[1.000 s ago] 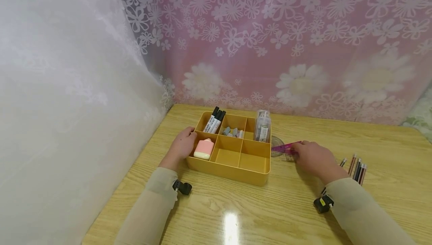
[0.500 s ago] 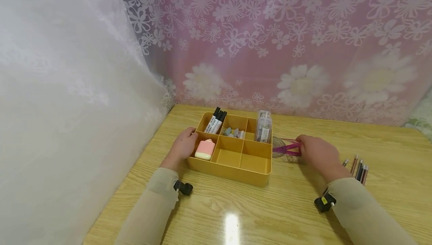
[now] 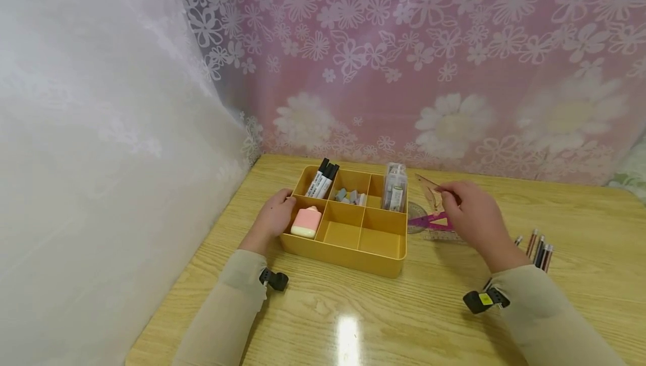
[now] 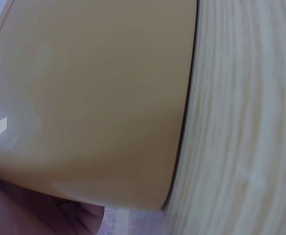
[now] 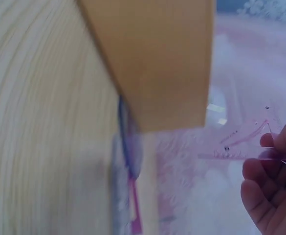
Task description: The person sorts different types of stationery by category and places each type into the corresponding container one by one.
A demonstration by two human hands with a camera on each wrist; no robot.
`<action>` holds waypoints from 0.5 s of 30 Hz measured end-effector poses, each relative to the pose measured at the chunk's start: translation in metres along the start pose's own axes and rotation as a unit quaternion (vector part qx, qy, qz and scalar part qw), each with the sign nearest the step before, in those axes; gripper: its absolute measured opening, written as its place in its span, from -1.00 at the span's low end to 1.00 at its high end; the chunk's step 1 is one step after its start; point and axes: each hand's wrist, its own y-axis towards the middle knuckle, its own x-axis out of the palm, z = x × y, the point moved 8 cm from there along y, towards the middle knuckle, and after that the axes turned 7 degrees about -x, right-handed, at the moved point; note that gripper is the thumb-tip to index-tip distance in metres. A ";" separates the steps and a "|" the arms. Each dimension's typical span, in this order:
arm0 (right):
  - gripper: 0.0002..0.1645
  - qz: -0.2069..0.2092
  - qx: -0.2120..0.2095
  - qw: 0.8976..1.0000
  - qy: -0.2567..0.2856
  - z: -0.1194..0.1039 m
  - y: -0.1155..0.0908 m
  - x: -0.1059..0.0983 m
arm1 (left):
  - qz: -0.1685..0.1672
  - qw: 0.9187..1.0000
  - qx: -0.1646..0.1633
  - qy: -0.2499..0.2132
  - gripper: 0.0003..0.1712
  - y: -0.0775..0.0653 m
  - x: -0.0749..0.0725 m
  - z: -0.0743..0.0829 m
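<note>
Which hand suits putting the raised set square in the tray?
Likely the right hand: it pinches the set square right of the tray, while the left hand holds the tray's left side.

Protractor (image 3: 416, 211) just right of organizer (image 3: 343, 256), pencils (image 3: 539, 253) farther right

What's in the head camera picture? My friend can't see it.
A person's right hand pinches a clear triangle ruler above the table, beside a yellow divided box that the left hand holds. Black-capped markers lean in the box, and pencils lie to the right.
</note>
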 end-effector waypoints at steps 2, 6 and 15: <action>-0.60 0.000 -0.002 1.000 0.017 -0.010 0.001 -0.001 | 0.001 1.000 0.000 -0.001 -0.45 -0.001 0.000 0.000; -0.64 -0.007 -0.003 0.998 0.054 -0.028 0.003 0.000 | 0.000 1.000 -0.002 -0.003 -0.45 0.000 0.000 -0.001; -0.71 -0.036 -0.013 0.991 0.126 -0.070 0.007 0.013 | -0.002 1.000 -0.006 -0.002 -0.44 -0.001 0.000 0.000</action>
